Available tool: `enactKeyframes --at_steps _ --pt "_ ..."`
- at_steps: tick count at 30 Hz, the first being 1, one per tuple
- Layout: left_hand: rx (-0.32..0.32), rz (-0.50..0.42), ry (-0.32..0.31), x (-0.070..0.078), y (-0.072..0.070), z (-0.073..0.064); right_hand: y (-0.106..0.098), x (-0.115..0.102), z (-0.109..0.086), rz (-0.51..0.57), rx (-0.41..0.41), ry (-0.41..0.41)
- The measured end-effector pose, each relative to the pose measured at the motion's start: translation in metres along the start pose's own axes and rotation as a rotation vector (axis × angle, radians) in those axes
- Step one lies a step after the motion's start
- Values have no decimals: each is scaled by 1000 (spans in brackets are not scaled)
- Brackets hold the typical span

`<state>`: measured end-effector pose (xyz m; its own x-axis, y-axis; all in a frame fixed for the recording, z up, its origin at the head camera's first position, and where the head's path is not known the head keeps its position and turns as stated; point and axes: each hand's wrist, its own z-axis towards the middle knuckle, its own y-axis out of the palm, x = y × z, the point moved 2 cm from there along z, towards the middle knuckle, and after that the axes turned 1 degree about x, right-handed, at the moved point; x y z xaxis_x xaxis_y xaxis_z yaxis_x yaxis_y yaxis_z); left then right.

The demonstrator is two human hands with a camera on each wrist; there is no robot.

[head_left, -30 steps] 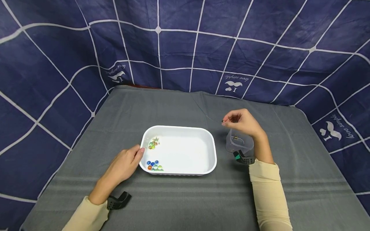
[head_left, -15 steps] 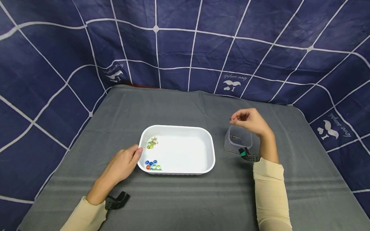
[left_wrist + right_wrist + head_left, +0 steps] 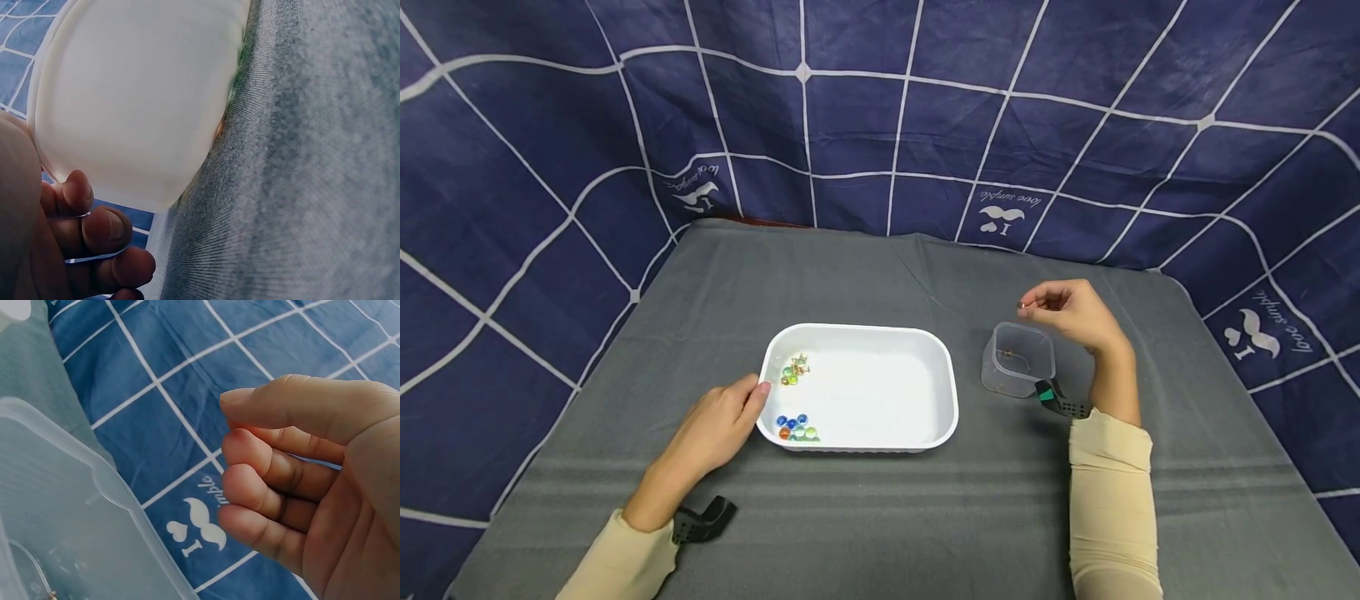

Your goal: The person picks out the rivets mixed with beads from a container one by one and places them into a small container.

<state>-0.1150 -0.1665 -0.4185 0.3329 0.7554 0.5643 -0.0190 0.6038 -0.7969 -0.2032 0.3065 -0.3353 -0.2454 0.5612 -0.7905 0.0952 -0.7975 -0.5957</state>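
Observation:
My left hand [image 3: 718, 427] grips the left rim of a white rectangular tray [image 3: 880, 387], thumb over the edge. Its wall fills the left wrist view, with curled fingertips [image 3: 106, 231] beside it. Glass marbles [image 3: 792, 424], blue, orange and pale green, lie in the tray's front left corner. A small cluster of green and gold pieces [image 3: 792, 375] sits farther back along the same side. My right hand [image 3: 1075, 315] pinches a tiny dark, gold-tinged piece [image 3: 1022, 306] between thumb and forefinger, above and behind a clear plastic container [image 3: 1000, 382]. The right wrist view hides this piece behind the thumb.
Inside the container lies a small gold piece [image 3: 52, 596] with a thin curved line beside it. A grey cloth [image 3: 865, 517] covers the table. Blue white-lined fabric [image 3: 865, 125] hangs behind and at both sides. Each wrist wears a black strap mount [image 3: 703, 521].
My right hand has moved to the right, from the container's left back edge to its right back side, still pinching the tiny piece. The left hand stays on the tray's rim.

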Motion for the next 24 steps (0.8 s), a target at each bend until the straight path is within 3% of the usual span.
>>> enactKeyframes --at_steps 24 --pt "-1 4 1 -2 4 2 -12 3 -5 -5 33 -17"
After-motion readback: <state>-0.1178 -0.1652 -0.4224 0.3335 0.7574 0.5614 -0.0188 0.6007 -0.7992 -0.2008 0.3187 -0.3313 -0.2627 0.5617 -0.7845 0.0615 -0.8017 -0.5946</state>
